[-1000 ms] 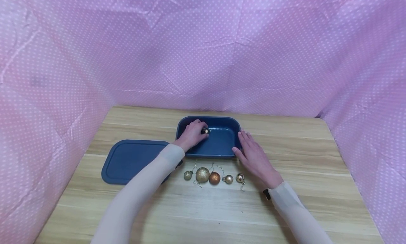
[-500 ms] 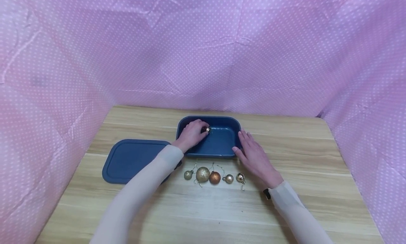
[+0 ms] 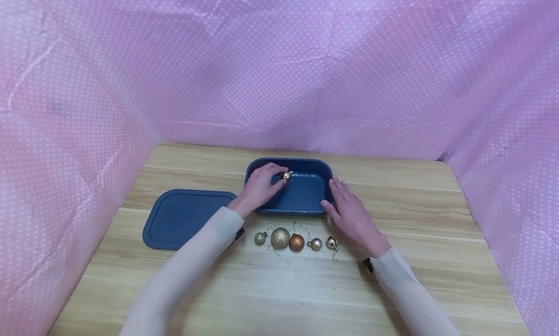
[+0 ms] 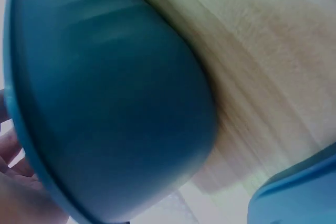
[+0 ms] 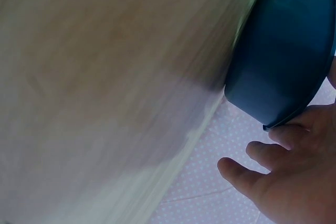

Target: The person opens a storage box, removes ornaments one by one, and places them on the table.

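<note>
Inside the dark blue box (image 3: 301, 195), my left hand (image 3: 260, 184) pinches a shiny gold bauble (image 3: 286, 175) between thumb and fingers near the back left. My right hand (image 3: 349, 214) rests with extended fingers against the box's right end; in the right wrist view, fingers (image 5: 289, 136) touch its rim. In front of the box lies a row of baubles: a small glittery one (image 3: 260, 238), a larger gold glitter one (image 3: 280, 238), a copper one (image 3: 296, 242), a matt gold one (image 3: 316, 244) and a shiny gold one (image 3: 332, 242). The left wrist view shows mostly the box's outer wall (image 4: 115, 93).
A blue lid (image 3: 188, 217) lies flat left of the box, partly under the left forearm. The wooden table (image 3: 415, 205) has a back edge close behind the box. Pink dotted cloth (image 3: 305, 83) hangs around the back and sides.
My left hand has risen slightly, with the pinched bauble showing more clearly. The right hand stays against the box, and the row of baubles lies as before.
</note>
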Demonstrator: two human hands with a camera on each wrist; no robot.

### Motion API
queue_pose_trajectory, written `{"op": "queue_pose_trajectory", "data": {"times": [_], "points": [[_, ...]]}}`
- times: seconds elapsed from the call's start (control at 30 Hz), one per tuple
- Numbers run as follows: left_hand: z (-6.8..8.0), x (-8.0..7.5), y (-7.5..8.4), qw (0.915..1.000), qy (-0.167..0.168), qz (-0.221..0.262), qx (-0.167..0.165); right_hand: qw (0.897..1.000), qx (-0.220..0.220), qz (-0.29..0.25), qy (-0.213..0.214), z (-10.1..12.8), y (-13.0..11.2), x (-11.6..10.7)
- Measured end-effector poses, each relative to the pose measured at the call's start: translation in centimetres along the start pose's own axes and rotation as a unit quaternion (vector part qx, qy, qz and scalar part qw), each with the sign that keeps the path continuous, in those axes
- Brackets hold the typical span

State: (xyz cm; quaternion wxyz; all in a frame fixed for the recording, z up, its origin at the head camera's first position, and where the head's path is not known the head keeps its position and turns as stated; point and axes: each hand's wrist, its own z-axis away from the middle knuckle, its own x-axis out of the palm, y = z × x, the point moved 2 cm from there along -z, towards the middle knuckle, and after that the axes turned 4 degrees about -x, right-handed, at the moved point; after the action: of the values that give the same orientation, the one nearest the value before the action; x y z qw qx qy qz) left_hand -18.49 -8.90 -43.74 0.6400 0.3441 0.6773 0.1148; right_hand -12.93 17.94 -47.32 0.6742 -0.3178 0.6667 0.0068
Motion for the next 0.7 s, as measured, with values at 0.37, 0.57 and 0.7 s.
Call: {"op": "queue_pose_trajectory", "data": {"times": [0.37,0.57,0.7], "points": [[2.7,-1.2,0.6,0.9978,0.028,0.056,0.022,1.0,0.002,-0.005,-0.006,0.0,-0.1,-0.1],[4.2,-1.7,1.3,0.9963,0.029,0.076,0.028,1.0,0.009,-0.01,-0.013,0.0,-0.2,-0.3],[5.2,-1.7,1.7,0.9951,0.026,0.089,0.033,1.0,0.009,-0.009,-0.012,0.0,-0.3,-0.2]]}}
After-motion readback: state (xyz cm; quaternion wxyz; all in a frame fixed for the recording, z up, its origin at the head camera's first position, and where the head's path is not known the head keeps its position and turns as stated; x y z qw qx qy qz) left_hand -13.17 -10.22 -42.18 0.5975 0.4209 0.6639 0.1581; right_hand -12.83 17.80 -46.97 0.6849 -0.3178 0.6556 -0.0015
